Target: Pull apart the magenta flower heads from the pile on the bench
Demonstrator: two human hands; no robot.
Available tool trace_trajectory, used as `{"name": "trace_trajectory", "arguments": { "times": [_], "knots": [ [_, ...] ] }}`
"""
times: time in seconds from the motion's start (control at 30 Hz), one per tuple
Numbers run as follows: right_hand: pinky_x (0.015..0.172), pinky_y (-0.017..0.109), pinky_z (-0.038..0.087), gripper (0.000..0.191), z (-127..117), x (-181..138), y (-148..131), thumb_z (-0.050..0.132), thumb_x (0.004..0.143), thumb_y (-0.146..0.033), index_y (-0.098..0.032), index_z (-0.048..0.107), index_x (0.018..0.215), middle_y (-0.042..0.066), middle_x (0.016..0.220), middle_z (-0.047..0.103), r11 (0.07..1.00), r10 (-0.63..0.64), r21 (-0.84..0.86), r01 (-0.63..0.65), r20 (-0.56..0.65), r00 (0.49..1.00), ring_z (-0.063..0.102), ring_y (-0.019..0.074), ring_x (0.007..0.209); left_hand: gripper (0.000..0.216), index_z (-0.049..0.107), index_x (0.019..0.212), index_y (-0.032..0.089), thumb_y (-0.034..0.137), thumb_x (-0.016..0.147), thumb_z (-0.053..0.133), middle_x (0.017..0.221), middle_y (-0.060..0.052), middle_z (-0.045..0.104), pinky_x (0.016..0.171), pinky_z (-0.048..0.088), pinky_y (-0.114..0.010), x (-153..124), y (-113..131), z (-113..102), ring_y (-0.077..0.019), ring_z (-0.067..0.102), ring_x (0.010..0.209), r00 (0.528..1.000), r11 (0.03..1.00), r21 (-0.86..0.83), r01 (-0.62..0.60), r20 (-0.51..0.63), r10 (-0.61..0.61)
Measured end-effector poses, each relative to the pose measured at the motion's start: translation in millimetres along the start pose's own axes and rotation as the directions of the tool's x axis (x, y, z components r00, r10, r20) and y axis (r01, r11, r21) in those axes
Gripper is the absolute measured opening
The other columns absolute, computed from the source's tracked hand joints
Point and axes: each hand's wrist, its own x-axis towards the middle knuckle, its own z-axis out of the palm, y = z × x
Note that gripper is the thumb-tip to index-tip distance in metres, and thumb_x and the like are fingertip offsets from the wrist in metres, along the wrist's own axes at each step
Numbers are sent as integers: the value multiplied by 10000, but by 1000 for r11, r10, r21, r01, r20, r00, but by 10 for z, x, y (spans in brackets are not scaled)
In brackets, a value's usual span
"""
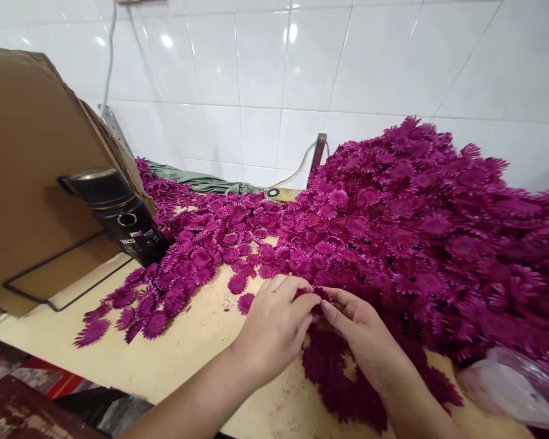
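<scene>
My left hand (281, 317) and my right hand (354, 320) meet above the front of the table, both pinching a magenta artificial flower head (318, 295) between thumbs and fingers. Parts of that flower are hidden behind my fingers. Beneath my right hand lies a cluster of darker magenta petal pieces (343, 390). A tall heap of magenta flower heads (421, 225) rises just beyond and to the right. Left of my left hand, more flower heads (183, 286) spread over the pale table (210, 341).
A black flask (123, 219) leans before large cardboard sheets (41, 171) at left, near a black wire stand (82, 259). A clear plastic container (512, 390) sits at right. Green cloth (201, 178) and a yellow object (281, 194) lie along the white tiled wall (260, 73).
</scene>
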Motion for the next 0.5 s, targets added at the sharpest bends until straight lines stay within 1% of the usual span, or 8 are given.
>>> {"name": "trace_trajectory", "arguments": {
  "times": [0.07,0.13,0.23,0.3,0.37,0.4,0.43,0.5],
  "knots": [
    [726,294,487,344,-57,-10,2,740,572,-391,-162,642,808,35,747,681,997,-45,-60,40,-76,996,617,168,720,236,560,997,190,170,763,544,1006,-65,578,794,447,-355,-3,10,28,-207,519,938,997,986,-149,71,-11,-74],
    [731,311,484,293,-80,-13,23,702,603,-376,-156,641,785,44,740,680,985,-110,-145,92,-122,986,613,180,722,282,525,1037,189,221,759,558,1018,-69,566,817,449,-343,7,8,60,-200,525,953,986,944,-288,158,-5,-167],
    [764,347,478,240,-64,-3,76,598,689,-333,-146,628,836,70,795,680,935,-228,-305,182,-119,966,616,203,766,204,540,978,196,245,783,509,950,-50,591,796,452,-313,46,-4,148,-175,554,883,954,845,-453,282,43,-296],
    [774,358,476,209,-47,0,108,537,730,-293,-146,615,857,81,831,678,881,-289,-421,214,-121,950,617,208,788,143,555,896,189,240,779,492,829,-24,599,716,458,-275,81,-13,215,-151,564,773,921,758,-538,369,102,-377],
    [776,360,474,178,-41,-5,128,500,750,-254,-157,605,856,81,834,676,823,-342,-521,226,-138,930,617,209,793,102,550,794,181,259,771,490,677,10,554,595,430,-237,111,-21,266,-126,525,630,879,688,-564,457,167,-447],
    [779,360,470,168,-43,-8,134,489,755,-237,-163,602,856,79,835,674,794,-369,-562,232,-142,918,616,209,796,113,540,749,181,278,770,487,617,27,514,547,402,-226,124,-24,282,-116,489,574,862,669,-559,490,195,-468],
    [784,361,466,166,-48,-10,137,478,759,-224,-169,597,861,78,839,673,766,-395,-596,240,-143,907,615,210,803,138,527,712,183,297,774,479,579,38,476,516,374,-221,135,-26,294,-109,454,539,850,660,-550,512,218,-479],
    [781,362,461,173,-65,-11,137,468,765,-225,-173,583,884,79,854,666,730,-430,-636,250,-144,891,609,211,811,184,498,662,188,319,784,455,561,45,438,513,348,-221,153,-30,308,-106,417,528,848,656,-548,520,235,-475]
  ]
}}
